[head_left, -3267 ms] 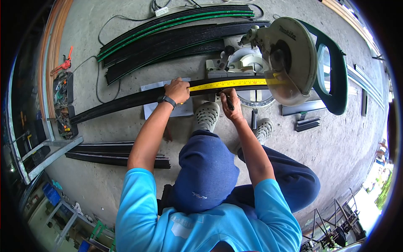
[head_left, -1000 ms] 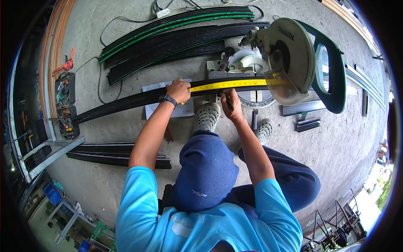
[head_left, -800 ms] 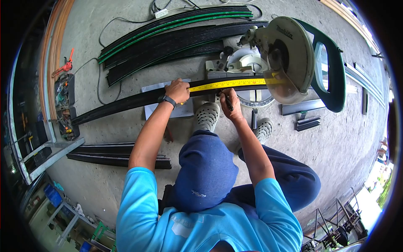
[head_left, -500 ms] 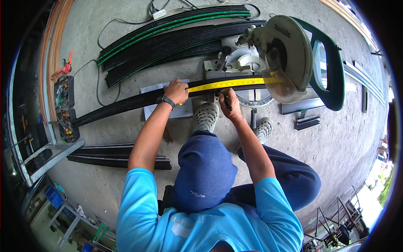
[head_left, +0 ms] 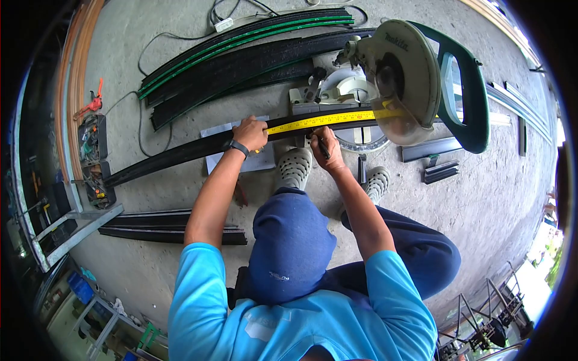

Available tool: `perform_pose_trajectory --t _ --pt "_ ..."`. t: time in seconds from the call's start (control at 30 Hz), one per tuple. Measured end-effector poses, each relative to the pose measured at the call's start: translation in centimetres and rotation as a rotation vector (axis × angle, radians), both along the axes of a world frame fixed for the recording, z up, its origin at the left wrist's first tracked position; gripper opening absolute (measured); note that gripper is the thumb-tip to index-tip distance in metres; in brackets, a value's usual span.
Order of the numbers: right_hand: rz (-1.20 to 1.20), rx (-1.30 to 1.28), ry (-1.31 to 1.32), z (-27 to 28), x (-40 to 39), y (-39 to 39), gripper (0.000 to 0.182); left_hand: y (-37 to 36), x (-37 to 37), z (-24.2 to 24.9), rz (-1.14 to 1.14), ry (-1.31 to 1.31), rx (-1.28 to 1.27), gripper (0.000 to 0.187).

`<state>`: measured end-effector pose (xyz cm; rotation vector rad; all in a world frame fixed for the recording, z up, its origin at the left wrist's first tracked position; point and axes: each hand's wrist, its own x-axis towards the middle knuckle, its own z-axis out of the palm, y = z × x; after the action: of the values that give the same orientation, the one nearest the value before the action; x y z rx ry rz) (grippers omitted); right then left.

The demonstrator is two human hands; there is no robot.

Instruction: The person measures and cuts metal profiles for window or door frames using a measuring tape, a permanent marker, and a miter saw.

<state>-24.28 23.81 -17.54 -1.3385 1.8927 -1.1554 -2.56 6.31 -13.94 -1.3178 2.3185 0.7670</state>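
Observation:
A long black profile (head_left: 174, 151) runs from the left across the base of a miter saw (head_left: 404, 72). Along its top lies a yellow tape measure blade (head_left: 319, 120), stretched out under the saw's guard. My left hand (head_left: 249, 133), with a dark band on the wrist, is closed around the tape's near end on the profile. Close to the profile's lower edge, right of the left hand, my right hand (head_left: 327, 148) grips a dark pen-like marker (head_left: 324, 148). White paper (head_left: 259, 160) lies partly under the profile.
Black and green profiles (head_left: 241, 45) lie at the top with cables. More dark profiles (head_left: 171, 226) are at lower left, near a metal frame (head_left: 78, 231). Tool trays (head_left: 93, 141) stand at the left. Short offcuts (head_left: 441, 172) and a silver-handled tool (head_left: 362, 168) lie right of my feet.
The view has shifted slightly, so the saw appears a little further left. Both hands keep nearly the same places on the tape and beside the profile.

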Motion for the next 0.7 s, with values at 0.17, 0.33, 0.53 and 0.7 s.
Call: perform_pose_trajectory --t 0.17,0.33,0.53,0.7 --pt "0.019 -0.080 0.045 -0.9 0.0 0.5 0.014 -0.4 -0.2 0.0 -0.011 0.005 -0.006 0.026" --pt "-0.062 0.071 -0.272 -2.3 -0.6 0.9 0.015 -0.2 0.2 -0.1 -0.009 0.029 0.005 0.025" --pt "-0.045 0.036 -0.214 -2.1 -0.6 0.8 0.016 -0.2 0.1 -0.2 -0.009 0.032 -0.011 0.025" --pt "-0.052 0.016 -0.195 -1.4 -0.6 0.7 0.020 0.0 0.1 0.1 -0.021 0.051 -0.042 0.022"
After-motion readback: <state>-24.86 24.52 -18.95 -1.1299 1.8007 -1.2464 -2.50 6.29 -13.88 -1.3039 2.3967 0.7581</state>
